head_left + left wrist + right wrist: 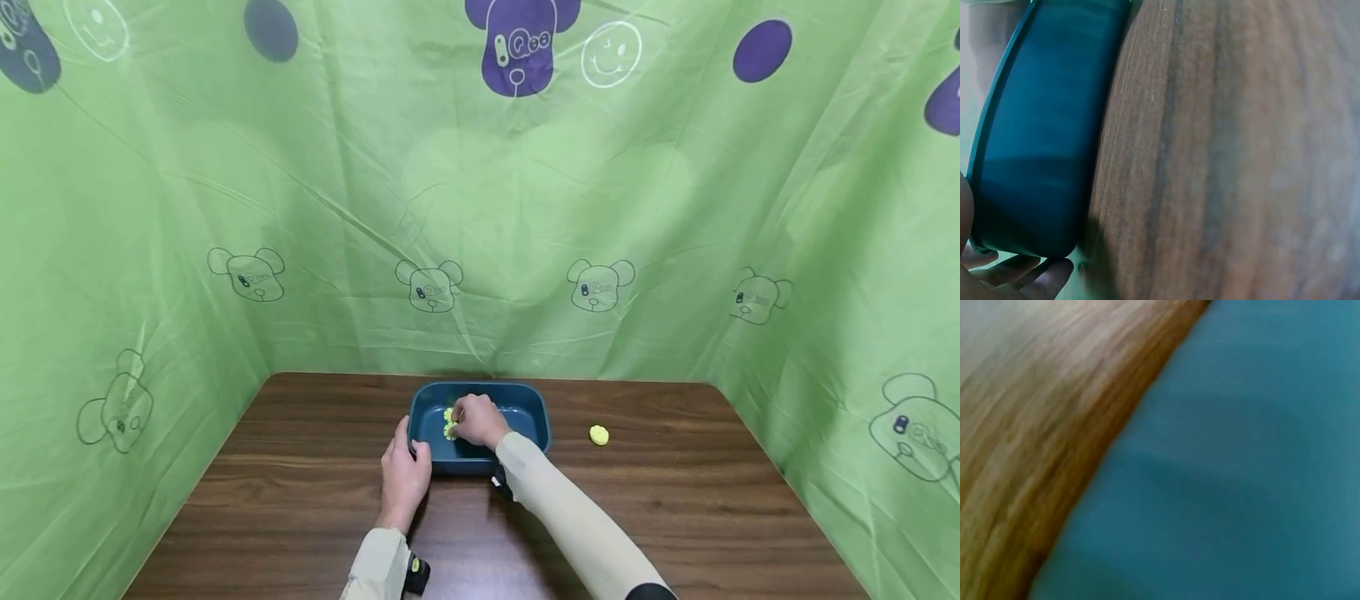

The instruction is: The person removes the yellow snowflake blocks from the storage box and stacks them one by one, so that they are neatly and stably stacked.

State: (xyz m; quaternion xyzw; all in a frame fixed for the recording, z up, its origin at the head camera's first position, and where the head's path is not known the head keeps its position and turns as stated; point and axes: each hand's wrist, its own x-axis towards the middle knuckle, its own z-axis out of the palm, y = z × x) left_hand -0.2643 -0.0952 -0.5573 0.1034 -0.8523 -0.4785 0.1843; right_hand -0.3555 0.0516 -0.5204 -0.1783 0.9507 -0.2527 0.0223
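Observation:
A dark blue rectangular tray (480, 468) sits on the wooden table. At its left front corner, my left hand (405, 477) holds the wall, fingers along the outer left side and thumb at the rim. The left wrist view shows those fingers (1054, 278) around the end of the tray (1041, 137). Inside the tray, my right hand (480, 419) pinches a small yellow flower-shaped piece (449, 432); its fingertips partly hide the piece. Just behind that is another yellow flower-shaped piece (447, 413). The right wrist view has only the blurred tray wall (1229, 475) and table.
One more yellow flower-shaped piece (598, 435) lies on the table (675, 483), right of the tray. A green curtain (510, 325) printed with bear heads hangs around the back and sides of the table.

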